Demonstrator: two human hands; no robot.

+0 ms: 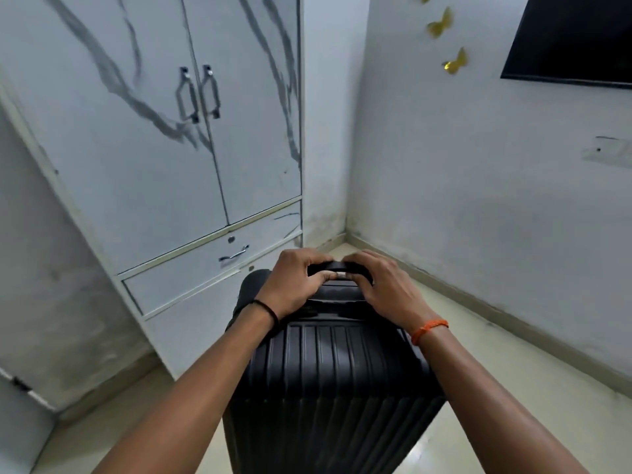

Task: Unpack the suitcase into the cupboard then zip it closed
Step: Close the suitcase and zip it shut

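At the far left stood a white cupboard with grey streaks like marble. Its two tall doors were shut, and two dark door handles sat side by side where the doors met. Under the doors was a drawer with a small silver pull. In front of the cupboard, near the middle, a black suitcase with ridged sides stood upright on the pale floor. It looked closed. The left hand had a thin black band on its wrist. Its fingers were curled over the left end of the suitcase handle on top of the case, so its grip held the handle. Just beside it, the right hand wore an orange band on its wrist. Its fingers were curled over the right end of the same handle, so its grip held the handle too. Further right was a white wall with three yellow butterfly stickers high up. A flat black screen hung in the top right corner.
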